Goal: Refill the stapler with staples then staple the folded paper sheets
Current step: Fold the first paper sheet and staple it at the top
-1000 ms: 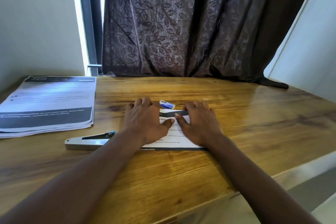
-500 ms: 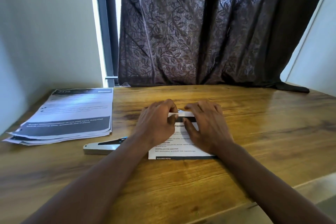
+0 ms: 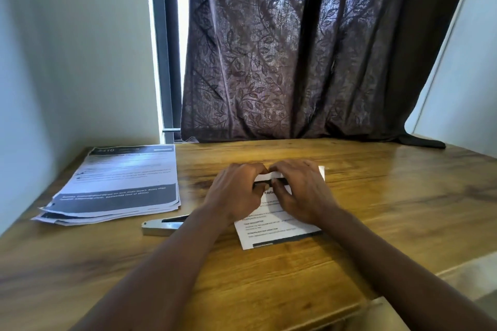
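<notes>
Two hands work at the far edge of one printed sheet (image 3: 277, 234) lying near the middle of the wooden counter (image 3: 376, 209). The left hand (image 3: 236, 193) and right hand (image 3: 301, 191) both pinch the sheet's far edge, fingers curled around a raised fold there. One silver stapler (image 3: 164, 226) lies just left of the left forearm. One stack of printed papers (image 3: 115, 185) sits at the far left. A dark curtain (image 3: 295, 48) hangs behind.

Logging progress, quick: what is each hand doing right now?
Left hand: closed, pinching the far edge of the folded paper.
Right hand: closed, pinching the same edge beside it.
</notes>
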### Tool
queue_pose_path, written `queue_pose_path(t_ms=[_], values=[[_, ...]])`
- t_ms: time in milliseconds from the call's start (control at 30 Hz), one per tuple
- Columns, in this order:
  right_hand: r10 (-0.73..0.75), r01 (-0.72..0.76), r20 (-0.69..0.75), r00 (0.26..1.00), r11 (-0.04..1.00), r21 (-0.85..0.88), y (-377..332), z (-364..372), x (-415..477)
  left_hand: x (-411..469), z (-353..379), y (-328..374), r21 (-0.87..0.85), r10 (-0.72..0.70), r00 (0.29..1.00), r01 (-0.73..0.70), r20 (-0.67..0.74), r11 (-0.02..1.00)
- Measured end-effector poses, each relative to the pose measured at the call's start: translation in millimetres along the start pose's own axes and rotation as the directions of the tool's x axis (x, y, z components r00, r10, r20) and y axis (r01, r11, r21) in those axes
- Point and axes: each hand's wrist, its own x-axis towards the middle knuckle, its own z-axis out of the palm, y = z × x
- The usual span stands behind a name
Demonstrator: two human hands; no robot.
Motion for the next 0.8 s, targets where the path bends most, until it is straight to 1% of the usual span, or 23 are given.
queue_pose_path(t_ms=[67, 167, 200, 267, 333, 433, 467, 500, 567, 600, 667, 733, 800], values=[[0.041, -0.04, -0.001, 0.999, 0.996, 0.081, -9, 5, 12, -1, -4, -1, 0.004, -0.021, 0.999, 0.022, -0.039, 1.0], [0.057, -0.047, -0.062, 0.996, 0.986, 0.161, -23, 19, 19, -1, -15, -5, 0.037, -0.058, 0.993, 0.062, -0.103, 0.997], [0.06, -0.044, -0.084, 0.995, 0.983, 0.179, -26, 23, 19, -2, -20, -6, 0.043, -0.068, 0.992, 0.073, -0.11, 0.996], [0.057, -0.036, -0.091, 0.994, 0.976, 0.213, -31, 32, 17, -7, -30, -9, 0.06, -0.072, 0.994, 0.077, -0.079, 0.995], [0.016, -0.004, -0.068, 0.998, 0.984, 0.176, -33, 37, 16, -13, -42, -11, 0.084, -0.083, 0.995, 0.087, -0.049, 0.993], [-0.035, 0.043, -0.06, 0.998, 0.991, 0.123, -33, 40, 14, -28, -71, -13, 0.044, -0.096, 0.993, 0.099, -0.065, 0.994], [-0.046, 0.053, -0.061, 0.997, 0.991, 0.12, -34, 40, 14, -34, -82, -15, 0.029, -0.111, 0.994, 0.111, -0.019, 0.993], [-0.053, 0.06, -0.059, 0.997, 0.99, 0.125, -34, 39, 13, -42, -92, -17, 0.039, -0.131, 0.989, 0.128, 0.066, 0.991], [-0.06, 0.065, -0.038, 0.997, 0.989, 0.136, -35, 38, 12, -59, -107, -21, 0.116, -0.176, 0.955, 0.152, 0.238, 0.982], [-0.062, 0.065, -0.021, 0.998, 0.988, 0.137, -35, 37, 12, -67, -112, -23, 0.165, -0.206, 0.933, 0.163, 0.294, 0.973], [-0.069, 0.068, 0.003, 0.998, 0.988, 0.142, -36, 35, 12, -81, -117, -25, 0.257, -0.267, 0.902, 0.184, 0.34, 0.949], [-0.07, 0.066, 0.019, 0.997, 0.984, 0.167, -35, 34, 12, -89, -117, -29, 0.335, -0.317, 0.883, 0.199, 0.345, 0.921], [-0.063, 0.056, 0.033, 0.998, 0.981, 0.185, -35, 33, 12, -92, -116, -33, 0.354, -0.344, 0.873, 0.219, 0.345, 0.909]])
